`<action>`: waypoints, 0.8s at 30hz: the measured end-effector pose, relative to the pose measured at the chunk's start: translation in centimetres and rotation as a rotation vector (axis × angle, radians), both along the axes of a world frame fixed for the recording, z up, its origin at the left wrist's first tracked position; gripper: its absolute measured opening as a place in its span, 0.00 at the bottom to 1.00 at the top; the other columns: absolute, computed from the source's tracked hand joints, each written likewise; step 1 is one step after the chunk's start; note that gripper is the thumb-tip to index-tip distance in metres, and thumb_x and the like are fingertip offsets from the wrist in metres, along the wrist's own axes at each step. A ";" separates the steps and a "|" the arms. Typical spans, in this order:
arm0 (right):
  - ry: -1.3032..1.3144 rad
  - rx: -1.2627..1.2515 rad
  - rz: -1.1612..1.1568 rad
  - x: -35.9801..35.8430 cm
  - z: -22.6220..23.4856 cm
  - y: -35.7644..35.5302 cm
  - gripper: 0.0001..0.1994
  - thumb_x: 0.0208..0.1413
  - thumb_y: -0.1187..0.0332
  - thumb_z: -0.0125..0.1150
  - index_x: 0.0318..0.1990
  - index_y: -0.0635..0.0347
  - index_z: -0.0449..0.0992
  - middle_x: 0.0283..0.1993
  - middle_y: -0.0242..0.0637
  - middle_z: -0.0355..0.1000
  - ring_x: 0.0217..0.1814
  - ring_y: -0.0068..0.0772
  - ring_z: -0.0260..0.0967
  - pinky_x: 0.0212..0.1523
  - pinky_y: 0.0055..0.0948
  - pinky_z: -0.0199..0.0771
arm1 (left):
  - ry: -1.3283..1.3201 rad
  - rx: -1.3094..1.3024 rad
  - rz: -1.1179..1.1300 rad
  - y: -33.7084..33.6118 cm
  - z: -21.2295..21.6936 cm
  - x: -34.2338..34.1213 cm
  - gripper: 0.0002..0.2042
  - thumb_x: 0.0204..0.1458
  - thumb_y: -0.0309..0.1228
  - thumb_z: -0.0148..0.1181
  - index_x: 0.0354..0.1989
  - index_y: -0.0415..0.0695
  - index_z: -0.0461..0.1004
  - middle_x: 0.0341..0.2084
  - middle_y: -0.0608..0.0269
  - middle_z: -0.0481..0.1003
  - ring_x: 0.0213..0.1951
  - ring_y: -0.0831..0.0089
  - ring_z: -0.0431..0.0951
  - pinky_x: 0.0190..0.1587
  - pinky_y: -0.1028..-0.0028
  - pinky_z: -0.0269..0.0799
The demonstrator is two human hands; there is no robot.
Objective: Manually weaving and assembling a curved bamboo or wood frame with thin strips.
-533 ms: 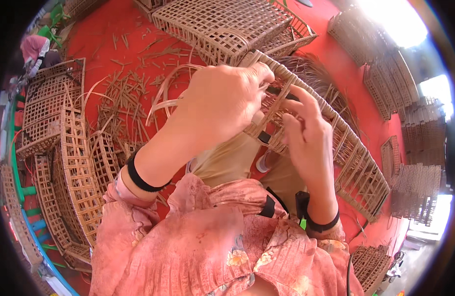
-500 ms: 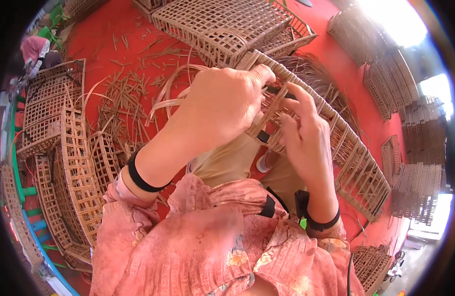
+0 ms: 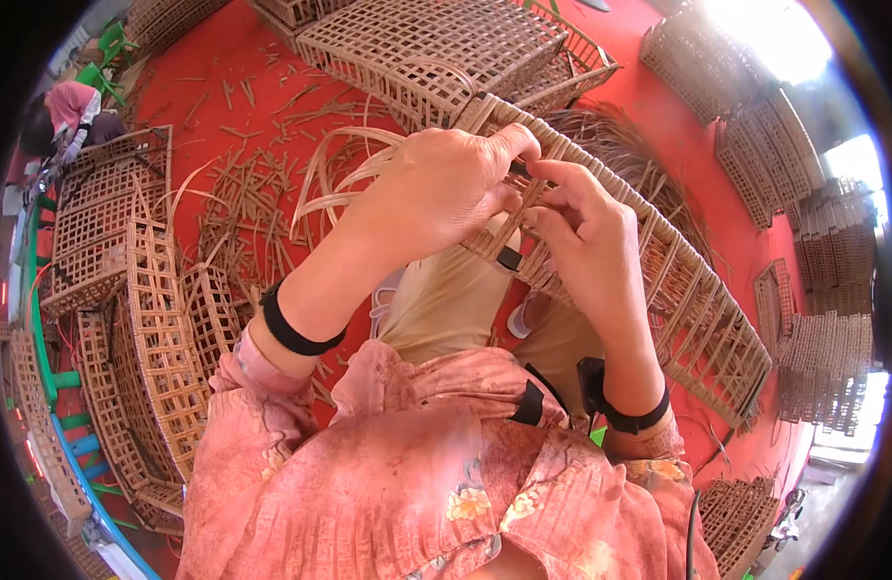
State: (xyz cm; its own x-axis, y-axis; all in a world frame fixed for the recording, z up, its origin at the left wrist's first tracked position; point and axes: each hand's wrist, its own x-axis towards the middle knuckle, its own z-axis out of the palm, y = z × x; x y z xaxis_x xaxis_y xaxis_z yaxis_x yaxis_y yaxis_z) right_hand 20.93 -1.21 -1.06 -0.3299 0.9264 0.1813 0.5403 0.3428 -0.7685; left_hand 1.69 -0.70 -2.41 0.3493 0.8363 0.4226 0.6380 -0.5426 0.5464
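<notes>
In the head view, the person's left hand (image 3: 444, 198) and right hand (image 3: 589, 242) meet over a long woven bamboo lattice panel (image 3: 697, 309) that lies across the lap, running from the upper middle of the picture down toward the lower right. The left hand's grip is closed on the panel's upper edge, thumb tip pressed at the rim just beside the right hand's fingers (image 3: 562, 179). The right hand's grip is pinched together on a thin pale bamboo strip (image 3: 523, 208) at that same spot, where the two hands touch. Loose curved bamboo strips (image 3: 335, 169) arc out from under the left hand toward the left. Each wrist wears a black band, and the sleeves are pink with a flower print.

Around the person, the red floor (image 3: 243, 58) is littered with short bamboo offcuts (image 3: 238, 198). A large open-weave bamboo basket (image 3: 436, 48) lies just beyond the hands. Finished lattice panels (image 3: 156, 319) lie stacked at the left, and more stacks of woven panels (image 3: 833, 367) stand at the right edge. At the far upper left, another person in a pink head covering (image 3: 69, 101) bends over more lattice work.
</notes>
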 end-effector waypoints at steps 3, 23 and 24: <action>-0.082 0.141 -0.002 0.2 0.2 -0.9 0.15 0.54 0.77 0.56 0.51 0.60 0.76 0.39 0.47 0.78 0.39 0.41 0.79 0.40 0.35 0.76 | 0.024 0.035 0.023 0.1 -0.6 0.3 0.16 0.53 0.31 0.63 0.50 0.45 0.71 0.23 0.57 0.75 0.30 0.54 0.79 0.33 0.61 0.72; -0.163 0.055 -0.114 5.7 0.2 -2.5 0.22 0.56 0.80 0.48 0.60 0.63 0.67 0.47 0.48 0.78 0.23 0.23 0.71 0.28 0.25 0.73 | -0.257 -0.064 0.152 -3.4 -0.6 5.9 0.15 0.52 0.22 0.61 0.50 0.45 0.73 0.19 0.65 0.70 0.21 0.77 0.72 0.27 0.73 0.68; -0.157 0.026 -0.070 5.6 0.1 -2.1 0.23 0.56 0.80 0.47 0.60 0.64 0.67 0.48 0.48 0.77 0.23 0.23 0.71 0.28 0.25 0.73 | -0.234 -0.074 0.142 -3.4 -0.6 5.9 0.15 0.53 0.22 0.60 0.50 0.45 0.73 0.19 0.64 0.70 0.21 0.75 0.72 0.28 0.72 0.69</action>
